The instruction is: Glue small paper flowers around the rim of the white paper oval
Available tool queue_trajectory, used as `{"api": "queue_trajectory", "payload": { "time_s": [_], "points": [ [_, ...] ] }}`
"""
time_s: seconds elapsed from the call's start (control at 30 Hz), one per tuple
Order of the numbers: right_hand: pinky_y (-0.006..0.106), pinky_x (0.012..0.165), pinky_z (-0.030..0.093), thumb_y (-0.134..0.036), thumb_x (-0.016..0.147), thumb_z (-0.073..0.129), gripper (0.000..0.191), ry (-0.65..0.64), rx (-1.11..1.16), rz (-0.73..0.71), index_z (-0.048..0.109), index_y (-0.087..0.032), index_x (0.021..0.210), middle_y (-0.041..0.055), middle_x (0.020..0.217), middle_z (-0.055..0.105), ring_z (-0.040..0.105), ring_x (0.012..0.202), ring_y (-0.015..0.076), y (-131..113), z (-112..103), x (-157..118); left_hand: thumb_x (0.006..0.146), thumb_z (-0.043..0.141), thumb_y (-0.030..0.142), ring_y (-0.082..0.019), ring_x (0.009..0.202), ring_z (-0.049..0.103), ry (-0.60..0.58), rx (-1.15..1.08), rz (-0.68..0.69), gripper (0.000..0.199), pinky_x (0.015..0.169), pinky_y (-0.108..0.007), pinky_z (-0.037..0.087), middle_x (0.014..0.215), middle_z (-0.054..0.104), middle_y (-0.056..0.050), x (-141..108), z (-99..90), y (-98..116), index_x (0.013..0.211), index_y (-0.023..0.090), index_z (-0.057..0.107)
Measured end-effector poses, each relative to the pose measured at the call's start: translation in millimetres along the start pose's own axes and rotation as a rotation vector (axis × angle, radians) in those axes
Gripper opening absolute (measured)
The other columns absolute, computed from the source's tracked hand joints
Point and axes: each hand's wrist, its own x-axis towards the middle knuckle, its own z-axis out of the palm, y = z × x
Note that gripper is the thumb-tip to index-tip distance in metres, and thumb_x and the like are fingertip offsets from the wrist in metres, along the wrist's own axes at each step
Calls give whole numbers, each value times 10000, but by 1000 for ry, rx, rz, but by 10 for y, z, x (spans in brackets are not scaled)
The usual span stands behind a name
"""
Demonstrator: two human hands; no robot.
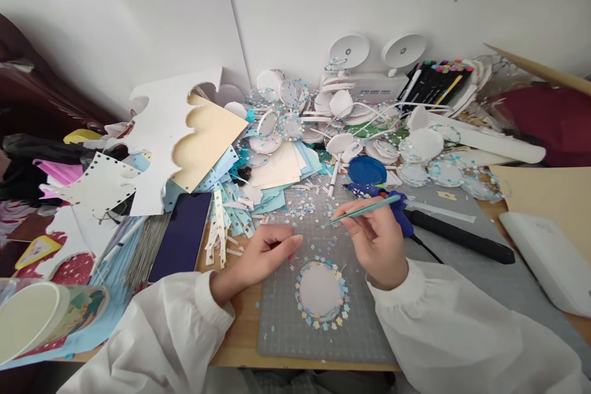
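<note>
My right hand (379, 239) is closed around a pair of teal tweezers (362, 211), whose tips point left over small scattered paper flowers (302, 206). My left hand (268, 253) rests on the mat's left side, fingers curled and thumb against them, with nothing visible in the grip. Between and below both hands lies a white disc (319, 289), ringed by tiny yellow, blue and white flowers. It lies flat on the grey cutting mat (281, 335), touched by neither hand. More loose flowers lie just above the disc.
A glue gun (404, 215) and a black-handled tool (462, 237) lie right of my right hand. Behind are a blue lid (367, 170) and piled flower-trimmed discs (420, 146). At left are a phone (181, 237), paper strips (219, 228) and a cup (32, 320).
</note>
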Motion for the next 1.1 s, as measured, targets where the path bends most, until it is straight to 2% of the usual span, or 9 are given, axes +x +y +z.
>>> {"api": "queue_trajectory", "payload": {
  "time_s": [0.1,0.2,0.3,0.5,0.67,1.1],
  "points": [
    [293,613,532,-278,916,527,78,-53,174,212,498,-206,906,32,799,626,610,656,137,-7,9,-46,894,470,302,-93,497,316,-93,187,106,440,511,-252,231,500,327,32,-5,-9,-3,490,167,363],
    [302,624,529,-325,913,537,129,-99,279,272,486,-208,893,30,791,623,608,672,143,-52,34,-64,849,516,245,-106,534,368,-216,351,201,316,539,-256,250,540,411,17,-7,0,-14,555,168,433],
    [304,622,521,-352,905,548,158,-128,318,300,489,-206,892,34,801,617,598,682,145,-83,43,-72,823,521,191,-114,546,384,-274,414,237,261,559,-262,266,551,434,13,-1,11,-11,572,172,454],
    [284,625,508,-348,924,512,156,-242,366,319,474,-204,880,22,774,576,547,662,126,-119,52,-91,885,457,217,-100,529,367,-319,227,138,327,537,-237,288,553,387,24,21,20,33,567,169,400],
    [268,640,509,-341,930,499,151,-275,344,323,459,-206,875,20,772,576,556,685,124,-136,72,-112,904,443,261,-86,517,307,-327,110,50,363,502,-228,251,555,329,40,21,12,22,568,173,340],
    [288,630,505,-375,925,495,175,-248,298,316,443,-217,869,22,772,584,557,672,134,-119,91,-126,919,428,294,-86,519,284,-329,98,63,392,494,-238,250,554,299,41,29,10,19,564,178,311]
  ]
}}
